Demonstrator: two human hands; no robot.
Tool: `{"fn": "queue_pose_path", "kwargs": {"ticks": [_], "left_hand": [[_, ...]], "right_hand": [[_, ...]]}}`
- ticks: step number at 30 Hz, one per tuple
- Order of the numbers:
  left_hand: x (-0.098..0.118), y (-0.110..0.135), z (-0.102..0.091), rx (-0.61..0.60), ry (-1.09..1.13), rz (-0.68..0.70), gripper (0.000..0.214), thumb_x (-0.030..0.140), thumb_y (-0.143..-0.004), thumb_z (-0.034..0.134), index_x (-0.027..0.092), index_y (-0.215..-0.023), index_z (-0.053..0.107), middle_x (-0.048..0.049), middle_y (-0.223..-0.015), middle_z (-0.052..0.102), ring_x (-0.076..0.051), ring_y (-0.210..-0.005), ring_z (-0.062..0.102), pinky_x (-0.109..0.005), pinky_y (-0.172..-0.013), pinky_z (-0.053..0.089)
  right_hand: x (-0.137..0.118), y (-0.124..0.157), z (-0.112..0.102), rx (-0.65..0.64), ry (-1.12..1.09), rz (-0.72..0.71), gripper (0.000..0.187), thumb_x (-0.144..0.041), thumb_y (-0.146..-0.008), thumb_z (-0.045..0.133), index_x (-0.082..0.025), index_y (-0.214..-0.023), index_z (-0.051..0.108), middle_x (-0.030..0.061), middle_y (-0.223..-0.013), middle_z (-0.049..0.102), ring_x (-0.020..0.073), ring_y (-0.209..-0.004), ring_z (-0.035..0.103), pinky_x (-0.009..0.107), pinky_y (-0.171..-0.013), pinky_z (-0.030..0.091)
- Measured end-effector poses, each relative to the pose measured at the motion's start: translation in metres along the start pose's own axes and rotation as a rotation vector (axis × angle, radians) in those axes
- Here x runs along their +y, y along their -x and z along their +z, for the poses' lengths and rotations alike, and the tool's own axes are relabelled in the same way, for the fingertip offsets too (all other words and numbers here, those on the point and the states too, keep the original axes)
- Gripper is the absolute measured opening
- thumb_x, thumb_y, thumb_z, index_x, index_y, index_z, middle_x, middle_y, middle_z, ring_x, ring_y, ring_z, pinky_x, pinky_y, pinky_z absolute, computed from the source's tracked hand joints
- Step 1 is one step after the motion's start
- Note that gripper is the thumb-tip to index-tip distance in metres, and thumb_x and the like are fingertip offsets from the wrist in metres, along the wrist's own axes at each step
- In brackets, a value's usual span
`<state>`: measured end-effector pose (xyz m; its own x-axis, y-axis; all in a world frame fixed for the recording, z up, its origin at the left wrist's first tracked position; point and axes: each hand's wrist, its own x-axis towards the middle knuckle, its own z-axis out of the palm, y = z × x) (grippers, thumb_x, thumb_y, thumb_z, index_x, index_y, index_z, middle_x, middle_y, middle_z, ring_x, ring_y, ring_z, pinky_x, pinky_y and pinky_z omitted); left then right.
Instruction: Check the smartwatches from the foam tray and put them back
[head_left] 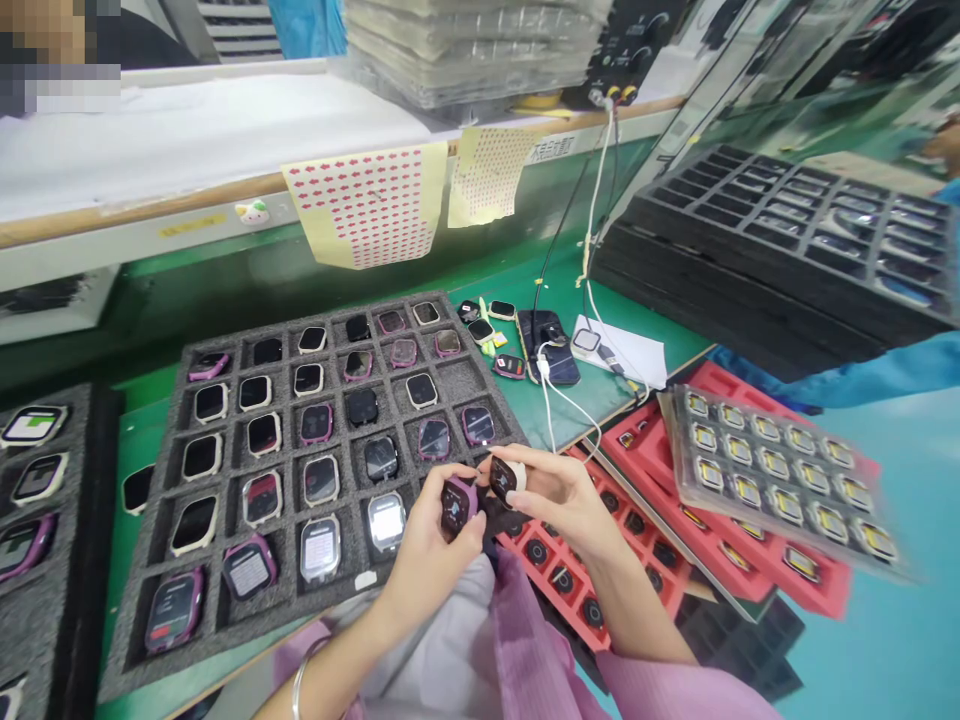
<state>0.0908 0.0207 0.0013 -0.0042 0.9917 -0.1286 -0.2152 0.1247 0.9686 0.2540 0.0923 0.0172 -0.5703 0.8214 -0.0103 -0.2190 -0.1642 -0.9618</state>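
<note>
In my left hand (435, 535) is a smartwatch with a purple case (459, 503), its dark screen turned up. Close beside it, my right hand (562, 495) grips a second smartwatch with a pale case (508, 480), my fingers around its edge. Both watches are without straps as far as I can see, and the screens show small graphics too small to read. Left of my hands lies a grey foam tray (289, 545) whose compartments hold many watch bodies in purple, cream and black. A few of its screens are lit.
Loose watches (480, 330), a dark phone-like panel (551, 350) and white cables (551, 400) lie behind my hands. Red trays (517, 545) and a clear blister tray (750, 505) sit at right. A black tray stack (750, 270) stands beyond; another foam tray (75, 600) is far left.
</note>
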Motion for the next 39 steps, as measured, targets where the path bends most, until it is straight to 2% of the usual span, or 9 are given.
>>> {"fn": "queue_pose_path", "kwargs": {"ticks": [5, 9, 16, 23, 29, 34, 39], "left_hand": [[-0.0013, -0.0001, -0.0008, -0.011, -0.016, 0.009, 0.030, 0.011, -0.079, 0.056, 0.022, -0.108, 0.051, -0.0008, -0.097, 0.058, -0.016, -0.088, 0.056, -0.025, -0.078, 0.044], [-0.0008, 0.0006, -0.0003, 0.016, -0.003, 0.008, 0.031, 0.012, -0.079, 0.057, 0.023, -0.108, 0.051, 0.0000, -0.097, 0.058, -0.015, -0.086, 0.055, -0.024, -0.076, 0.042], [0.0009, 0.0027, 0.0006, 0.015, 0.028, -0.015, 0.029, 0.016, -0.083, 0.055, 0.023, -0.110, 0.047, 0.0013, -0.094, 0.054, -0.008, -0.061, 0.045, -0.022, -0.060, 0.038], [0.0019, 0.0022, 0.0010, 0.034, 0.035, -0.030, 0.029, 0.017, -0.084, 0.056, 0.023, -0.111, 0.047, 0.0009, -0.094, 0.054, -0.007, -0.058, 0.044, -0.021, -0.057, 0.037], [0.0016, 0.0027, 0.0030, 0.058, 0.065, -0.031, 0.029, 0.020, -0.083, 0.061, 0.023, -0.109, 0.051, -0.0007, -0.095, 0.058, -0.009, -0.066, 0.054, -0.021, -0.062, 0.044], [0.0007, 0.0015, 0.0029, 0.023, 0.244, -0.005, 0.048, 0.026, -0.081, 0.066, 0.026, -0.124, 0.045, -0.0032, -0.101, 0.060, -0.015, -0.079, 0.060, -0.025, -0.066, 0.051], [-0.0006, 0.0033, -0.0007, 0.017, 0.323, -0.051, 0.047, 0.033, -0.087, 0.057, 0.024, -0.131, 0.043, -0.0090, -0.115, 0.057, -0.023, -0.098, 0.059, -0.034, -0.076, 0.055]], "right_hand": [[0.0004, -0.0007, -0.0005, -0.022, 0.013, -0.014, 0.038, -0.015, -0.078, 0.074, -0.026, -0.113, 0.070, 0.0043, -0.104, 0.066, 0.0180, -0.097, 0.066, 0.026, -0.087, 0.053], [0.0006, -0.0011, 0.0000, -0.007, 0.005, -0.009, 0.039, -0.017, -0.076, 0.076, -0.026, -0.113, 0.070, 0.0055, -0.103, 0.067, 0.0196, -0.094, 0.067, 0.030, -0.084, 0.055], [-0.0010, -0.0010, 0.0021, 0.015, 0.009, -0.013, 0.038, -0.019, -0.074, 0.078, -0.024, -0.112, 0.071, 0.0071, -0.101, 0.068, 0.0217, -0.093, 0.068, 0.034, -0.084, 0.056], [-0.0026, 0.0010, 0.0020, 0.005, -0.004, 0.009, 0.039, -0.017, -0.076, 0.075, -0.025, -0.114, 0.069, 0.0067, -0.101, 0.069, 0.0203, -0.093, 0.068, 0.032, -0.083, 0.056], [-0.0027, 0.0037, 0.0013, 0.003, 0.005, 0.030, 0.037, -0.017, -0.080, 0.073, -0.023, -0.116, 0.068, 0.0073, -0.102, 0.071, 0.0217, -0.097, 0.068, 0.033, -0.086, 0.056], [-0.0075, 0.0044, 0.0025, 0.042, -0.045, 0.097, 0.044, -0.025, -0.089, 0.062, -0.023, -0.132, 0.054, 0.0111, -0.120, 0.065, 0.0251, -0.105, 0.066, 0.042, -0.093, 0.053], [-0.0083, 0.0039, 0.0014, 0.119, -0.120, 0.141, 0.049, -0.028, -0.087, 0.061, -0.024, -0.134, 0.050, 0.0109, -0.125, 0.063, 0.0269, -0.104, 0.066, 0.043, -0.088, 0.056]]}}
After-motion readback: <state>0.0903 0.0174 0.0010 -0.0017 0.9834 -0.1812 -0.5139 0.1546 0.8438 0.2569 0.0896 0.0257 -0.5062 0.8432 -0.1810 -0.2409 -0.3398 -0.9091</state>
